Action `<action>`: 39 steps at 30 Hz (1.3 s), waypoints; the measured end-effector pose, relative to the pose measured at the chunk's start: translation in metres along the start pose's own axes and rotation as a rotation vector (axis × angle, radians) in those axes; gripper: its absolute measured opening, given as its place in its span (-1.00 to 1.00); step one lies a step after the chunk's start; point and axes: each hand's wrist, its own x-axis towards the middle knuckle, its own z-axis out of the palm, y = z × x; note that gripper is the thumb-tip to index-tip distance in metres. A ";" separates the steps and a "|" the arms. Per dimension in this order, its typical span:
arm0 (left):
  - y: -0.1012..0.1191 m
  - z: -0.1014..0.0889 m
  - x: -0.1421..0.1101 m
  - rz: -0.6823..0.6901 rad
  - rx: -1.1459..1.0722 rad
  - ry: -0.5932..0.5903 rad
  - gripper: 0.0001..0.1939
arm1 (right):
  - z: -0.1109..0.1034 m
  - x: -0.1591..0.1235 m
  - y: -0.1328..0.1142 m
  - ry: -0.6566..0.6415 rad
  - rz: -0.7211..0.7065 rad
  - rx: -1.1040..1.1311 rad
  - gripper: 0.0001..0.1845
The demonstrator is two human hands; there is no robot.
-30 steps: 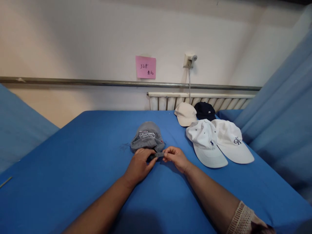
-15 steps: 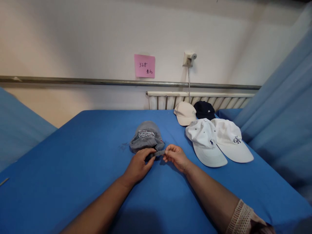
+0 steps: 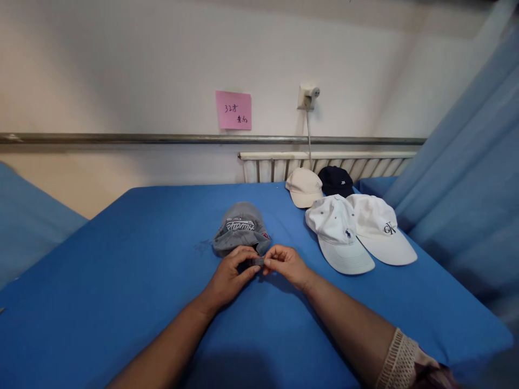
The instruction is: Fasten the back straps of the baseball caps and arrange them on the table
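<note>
A grey baseball cap [image 3: 239, 229] with white lettering lies on the blue-covered table [image 3: 133, 259], its back strap [image 3: 256, 261] toward me. My left hand [image 3: 232, 274] is closed on the strap, thumb in front and fingers behind. Pinched between the thumb and fingertips of my right hand [image 3: 286, 266] is the right part of that strap. Both hands are close together at the cap's near edge. The fingers partly hide the strap, and any buckle on it cannot be made out.
To the right lie a pale cap with a horse logo [image 3: 340, 235], a white cap [image 3: 381, 229], a beige cap [image 3: 304, 187] and a navy cap [image 3: 335, 181]. Behind the table are a radiator [image 3: 279, 168] and a metal rail [image 3: 170, 139]. A blue curtain [image 3: 466, 178] hangs at right.
My right hand has come closer to the left one, and less of the strap shows between them. The whole view has shifted slightly.
</note>
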 end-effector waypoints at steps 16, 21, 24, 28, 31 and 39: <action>0.001 -0.004 -0.002 0.073 0.165 -0.170 -0.80 | -0.002 0.009 0.018 0.145 0.049 -0.075 -0.72; 0.008 0.003 -0.004 0.120 0.269 -0.230 -0.84 | -0.005 0.010 0.020 0.133 0.090 -0.053 -0.66; 0.003 0.001 -0.003 0.062 0.150 -0.186 -0.88 | -0.005 0.010 0.021 0.131 0.079 -0.055 -0.65; -0.004 -0.007 0.001 -0.045 -0.044 -0.105 -0.84 | -0.003 0.009 0.022 0.068 0.064 -0.065 -0.66; -0.005 -0.009 0.002 -0.112 -0.154 -0.036 -0.82 | 0.001 0.007 0.022 0.042 0.050 -0.068 -0.68; -0.007 -0.005 0.001 -0.160 -0.226 -0.009 -0.77 | 0.005 0.006 0.024 0.078 0.029 -0.046 -0.66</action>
